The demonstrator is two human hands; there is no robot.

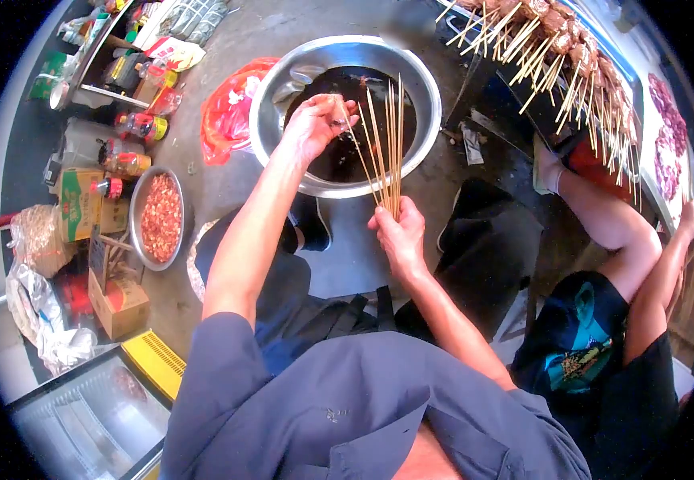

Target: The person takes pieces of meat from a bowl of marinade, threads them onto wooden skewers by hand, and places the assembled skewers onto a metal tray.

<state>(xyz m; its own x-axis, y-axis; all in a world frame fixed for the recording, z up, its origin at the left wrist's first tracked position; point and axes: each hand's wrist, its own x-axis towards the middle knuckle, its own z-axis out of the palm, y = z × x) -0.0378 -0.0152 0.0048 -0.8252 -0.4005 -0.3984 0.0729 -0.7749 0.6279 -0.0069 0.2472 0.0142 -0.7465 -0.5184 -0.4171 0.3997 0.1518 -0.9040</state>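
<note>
My left hand (pixel 319 128) is over the large metal basin (pixel 265 152), its fingers closed on a pale pinkish piece (pixel 333 107) that looks like meat. Below and to the right, at the basin's near rim, my right hand (pixel 401 236) grips a bundle of thin wooden skewers (pixel 395 152) by their lower ends. The skewers fan upward over the basin, and one leans left with its tip at my left fingers. Dark liquid (pixel 395 94) with small bits fills the basin's bottom. Part of my left fingers is hidden behind the hand.
Many loaded meat skewers (pixel 555 40) lie on a tray at the upper right, sticks hanging over its edge. A person (pixel 643 240) sits at the right. Left are a bowl of chopped red food (pixel 160 216), bottles (pixel 140 126), boxes (pixel 119 300) and a red bag (pixel 227 116).
</note>
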